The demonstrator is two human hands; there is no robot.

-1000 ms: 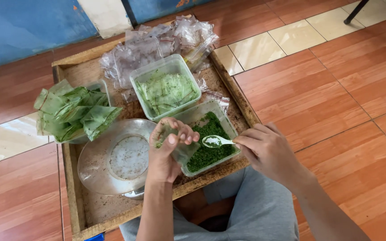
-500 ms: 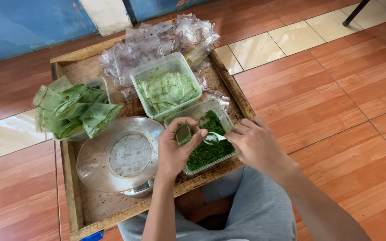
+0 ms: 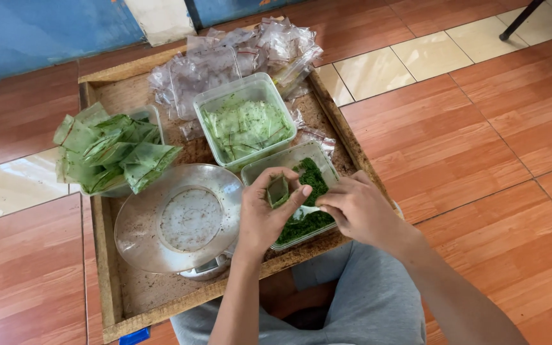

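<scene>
While left hand (image 3: 264, 214) pinches a small bag (image 3: 278, 190) open, right hand (image 3: 358, 207) grips spoon (image 3: 304, 211) w/ green flakes (image 3: 311, 198); filled bags (image 3: 113, 151) piled, empties (image 3: 225, 61) remain.

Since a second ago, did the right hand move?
Yes. The right hand slid left across the tub of green bits, closer to the left hand holding the small bag.
</scene>
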